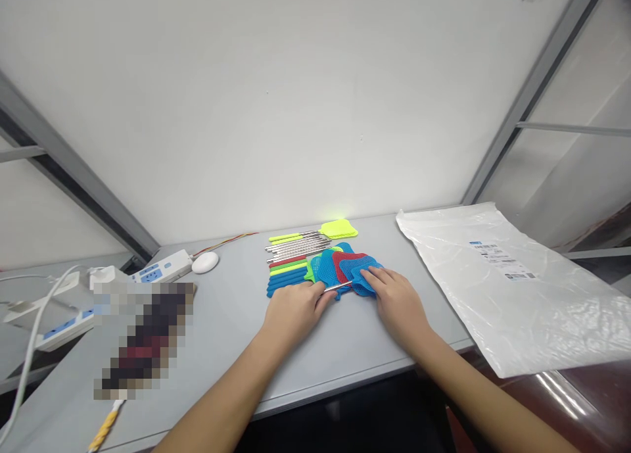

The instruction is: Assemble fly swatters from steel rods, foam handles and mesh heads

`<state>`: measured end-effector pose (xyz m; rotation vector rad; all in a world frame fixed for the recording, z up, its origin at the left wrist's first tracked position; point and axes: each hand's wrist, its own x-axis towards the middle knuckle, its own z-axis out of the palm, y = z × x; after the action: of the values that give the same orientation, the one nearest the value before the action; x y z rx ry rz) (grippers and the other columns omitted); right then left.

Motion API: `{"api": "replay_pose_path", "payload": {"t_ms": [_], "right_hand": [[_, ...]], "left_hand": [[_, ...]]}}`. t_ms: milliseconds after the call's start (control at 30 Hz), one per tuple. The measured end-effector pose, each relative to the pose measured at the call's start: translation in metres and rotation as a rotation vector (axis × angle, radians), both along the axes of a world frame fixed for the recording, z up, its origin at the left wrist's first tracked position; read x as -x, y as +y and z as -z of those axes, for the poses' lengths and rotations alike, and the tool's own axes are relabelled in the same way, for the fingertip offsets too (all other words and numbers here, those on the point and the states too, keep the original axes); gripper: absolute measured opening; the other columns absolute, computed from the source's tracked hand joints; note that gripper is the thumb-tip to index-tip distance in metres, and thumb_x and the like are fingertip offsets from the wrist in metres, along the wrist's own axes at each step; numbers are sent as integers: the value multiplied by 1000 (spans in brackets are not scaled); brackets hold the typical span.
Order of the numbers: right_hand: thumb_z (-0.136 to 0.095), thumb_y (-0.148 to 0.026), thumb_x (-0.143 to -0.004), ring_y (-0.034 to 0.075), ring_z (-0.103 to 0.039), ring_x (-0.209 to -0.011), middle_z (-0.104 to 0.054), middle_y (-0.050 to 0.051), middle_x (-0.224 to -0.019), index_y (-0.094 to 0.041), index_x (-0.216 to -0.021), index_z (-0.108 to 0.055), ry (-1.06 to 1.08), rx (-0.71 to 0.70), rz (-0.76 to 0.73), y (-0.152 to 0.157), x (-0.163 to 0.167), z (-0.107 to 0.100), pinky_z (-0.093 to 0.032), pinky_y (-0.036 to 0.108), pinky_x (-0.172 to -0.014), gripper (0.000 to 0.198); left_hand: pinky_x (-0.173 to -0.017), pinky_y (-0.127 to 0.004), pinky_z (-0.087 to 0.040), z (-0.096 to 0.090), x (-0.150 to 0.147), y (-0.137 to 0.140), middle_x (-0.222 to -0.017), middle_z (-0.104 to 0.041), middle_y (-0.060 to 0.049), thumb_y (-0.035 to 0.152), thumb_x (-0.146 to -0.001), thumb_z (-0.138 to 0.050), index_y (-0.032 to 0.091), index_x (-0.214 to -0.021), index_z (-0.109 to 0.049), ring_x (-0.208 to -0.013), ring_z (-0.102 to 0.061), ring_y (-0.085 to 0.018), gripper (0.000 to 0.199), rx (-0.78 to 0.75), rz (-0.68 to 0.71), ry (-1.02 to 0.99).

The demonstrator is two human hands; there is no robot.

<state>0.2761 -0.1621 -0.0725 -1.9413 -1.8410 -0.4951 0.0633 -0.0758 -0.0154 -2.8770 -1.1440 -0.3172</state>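
My left hand (294,309) is closed round a thin metal rod (340,286), whose bare end sticks out toward the right. That rod meets a blue fly swatter head (355,266), which my right hand (400,303) grips at its right edge; the thumb is hidden. Beneath and beside it lie more mesh swatter heads, among them a red one (339,261) and another blue one (323,269). Left of them rest several blue handles (284,281), with green (288,267) and red (286,261) handles above. Whether the rod is joined to the blue head cannot be made out.
Behind the pile lie several silver rods (298,248) and a yellow-green fly swatter (340,229). A white plastic mailer (513,282) overhangs the right edge of the grey table (221,348). At left are power strips (162,269), a round white device (205,262) and a pixelated object (148,338).
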Motion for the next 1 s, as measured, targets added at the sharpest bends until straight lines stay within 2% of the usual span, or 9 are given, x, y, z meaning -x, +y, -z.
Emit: {"api": "replay_pose_path", "payload": {"t_ms": [300,433,600,1000], "right_hand": [[-39,-1,-86,25,-53,-113,-61,5,-128,-22,-129,-57,-8,-37,-49,0,-1,-2,-42,41,-94,51],[-39,0,-87,26,-50,-119,-58,2,-132,-23,-130,-55,-35,-50,-112,0,-3,-8,-39,44,-98,52],[-40,-2,-90,24,-49,-123,-58,1,-133,-25,-131,-55,-53,-79,-119,-2,-3,-14,-39,42,-97,49],[-42,-6,-92,21,-58,-114,-65,0,-123,-25,-123,-62,-93,-205,-181,-2,-5,-16,-44,37,-96,41]], "left_hand": [[-50,-27,-19,1,0,0,-75,-68,-2,52,-97,-29,22,-79,-58,-66,-62,-18,45,-15,6,2],[-49,-27,-19,0,1,-1,-73,-68,-2,51,-97,-29,22,-80,-58,-64,-62,-17,45,-30,6,16],[-49,-26,-22,0,0,-4,-72,-68,-4,50,-98,-28,22,-82,-58,-62,-63,-18,44,-36,-9,26],[-49,-26,-21,0,-1,-9,-70,-68,-3,49,-99,-26,22,-82,-58,-61,-63,-19,45,-68,-9,47]]}}
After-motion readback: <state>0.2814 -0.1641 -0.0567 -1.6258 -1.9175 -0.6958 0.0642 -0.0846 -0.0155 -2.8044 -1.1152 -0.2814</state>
